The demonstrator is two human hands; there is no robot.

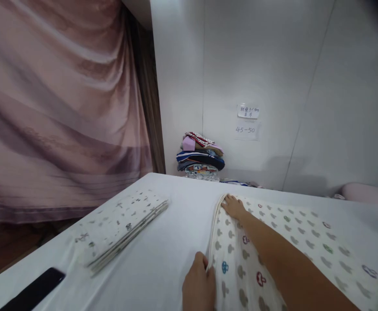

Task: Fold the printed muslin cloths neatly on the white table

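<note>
A white cloth printed with grey and coloured mushroom-like shapes (231,259) lies spread over the right side of the table, a layered fold running along its left edge. My right hand (233,206) reaches across it to the far left corner, fingers curled over the edge there. Closer to me, my left hand (198,283) is closed at the near part of that same edge, thumb up and fingers partly hidden. My right forearm covers part of the print.
To the left lies a folded stack of white patterned cloth (121,229), with a black phone (33,290) nearer me. Folded textiles (200,155) are piled beyond the white table (163,259). A pink curtain (62,108) hangs at left; paper notes (247,129) are on the wall.
</note>
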